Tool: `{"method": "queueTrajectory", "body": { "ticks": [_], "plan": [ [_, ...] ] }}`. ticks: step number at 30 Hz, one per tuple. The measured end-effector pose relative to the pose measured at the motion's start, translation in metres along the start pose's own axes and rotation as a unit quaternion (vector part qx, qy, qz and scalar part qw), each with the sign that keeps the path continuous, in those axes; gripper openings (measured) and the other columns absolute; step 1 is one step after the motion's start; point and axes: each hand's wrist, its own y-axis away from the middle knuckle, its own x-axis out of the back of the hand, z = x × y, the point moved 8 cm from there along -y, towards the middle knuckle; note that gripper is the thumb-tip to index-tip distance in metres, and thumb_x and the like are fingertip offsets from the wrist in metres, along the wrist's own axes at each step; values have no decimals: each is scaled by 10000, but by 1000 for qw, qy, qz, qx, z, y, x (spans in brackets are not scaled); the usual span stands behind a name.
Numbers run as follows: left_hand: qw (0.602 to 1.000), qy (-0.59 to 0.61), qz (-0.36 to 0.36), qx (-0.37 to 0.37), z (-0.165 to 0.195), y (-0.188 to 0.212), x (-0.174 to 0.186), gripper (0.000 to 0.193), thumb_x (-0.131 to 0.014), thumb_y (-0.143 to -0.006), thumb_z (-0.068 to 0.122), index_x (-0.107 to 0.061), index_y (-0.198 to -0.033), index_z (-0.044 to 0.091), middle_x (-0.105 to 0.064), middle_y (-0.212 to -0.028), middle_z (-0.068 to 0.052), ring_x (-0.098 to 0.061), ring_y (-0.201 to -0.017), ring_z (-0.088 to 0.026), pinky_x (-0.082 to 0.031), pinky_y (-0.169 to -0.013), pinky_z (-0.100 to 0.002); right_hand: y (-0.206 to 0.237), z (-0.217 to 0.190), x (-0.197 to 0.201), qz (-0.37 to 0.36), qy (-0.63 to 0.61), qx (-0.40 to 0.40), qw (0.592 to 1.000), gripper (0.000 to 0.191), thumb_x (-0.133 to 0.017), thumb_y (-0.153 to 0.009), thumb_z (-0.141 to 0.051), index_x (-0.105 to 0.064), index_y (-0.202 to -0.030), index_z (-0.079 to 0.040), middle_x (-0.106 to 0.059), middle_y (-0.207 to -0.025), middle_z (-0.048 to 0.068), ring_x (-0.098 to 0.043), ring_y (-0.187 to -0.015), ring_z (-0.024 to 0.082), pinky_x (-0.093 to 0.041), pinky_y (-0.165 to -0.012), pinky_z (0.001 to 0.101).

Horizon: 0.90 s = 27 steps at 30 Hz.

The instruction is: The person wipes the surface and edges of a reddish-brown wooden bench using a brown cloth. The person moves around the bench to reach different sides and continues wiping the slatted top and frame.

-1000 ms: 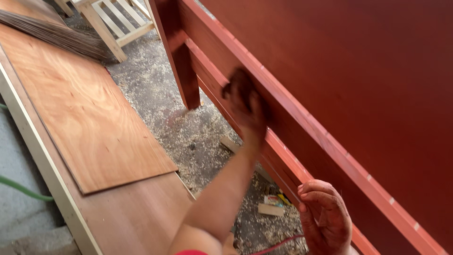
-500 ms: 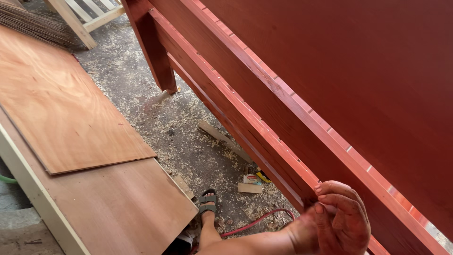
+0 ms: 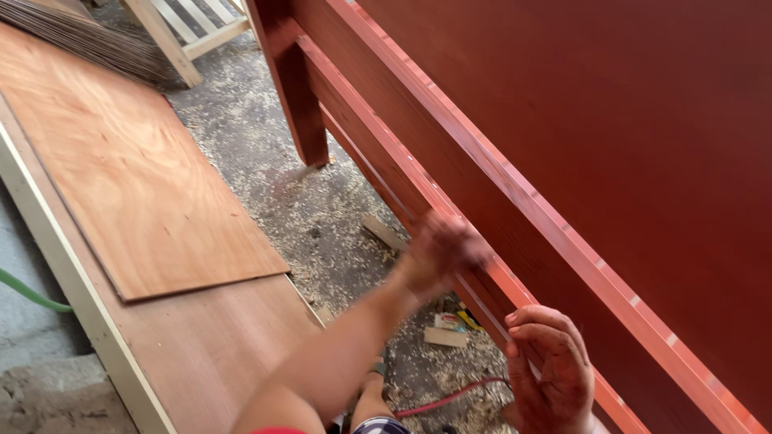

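A large piece of furniture stained red fills the right side, with a long rail along its edge and a square leg standing on the floor. My left hand is blurred with motion and lies against the rail about halfway along. Whether it holds anything cannot be made out. My right hand is nearer to me, with its fingers curled over the rail's lower edge.
A plywood sheet lies on a larger brown board at the left. Sawdust covers the floor, with wood scraps, a red cord, a green hose, broom bristles and a pale wooden frame.
My left hand was far up the rail, drew back out of sight, and now is on the rail again, closer to me. My right hand stays on the rail.
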Motion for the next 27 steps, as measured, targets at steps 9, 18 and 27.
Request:
{"method": "queueTrajectory", "body": {
  "ticks": [9, 18, 27],
  "plan": [
    [703, 667, 23, 243, -297, -19, -74, 119, -613, -1104, 127, -662, -1107, 235, -534, -1136, 18, -505, -1258, -230, -328, -1236, -418, -47, 41, -59, 18, -23, -49, 998, 170, -654, -862, 97, -635, -1001, 0, -665, -1117, 139, -672, -1090, 207, -582, -952, 345],
    [827, 162, 201, 500, -449, 4, -35, 385, -684, -900, 155, -673, -1278, 226, -487, -1497, -58, -471, -1391, -316, -491, -1159, -430, -55, 84, -95, -34, -25, -134, 990, 134, -652, -849, 119, -664, -909, 0, -731, -964, 153, -735, -1016, 242, -616, -901, 383],
    [562, 499, 312, 581, -371, 22, -100, 612, -590, -992, 482, -514, -1490, 135, -477, -1574, -157, -461, -1459, -337, -370, -1211, -478, -35, 81, -77, 8, -167, -148, 975, 215, -590, -889, 184, -648, -1056, 61, -675, -1114, 197, -659, -1099, 239, -546, -980, 359]
  ]
}}
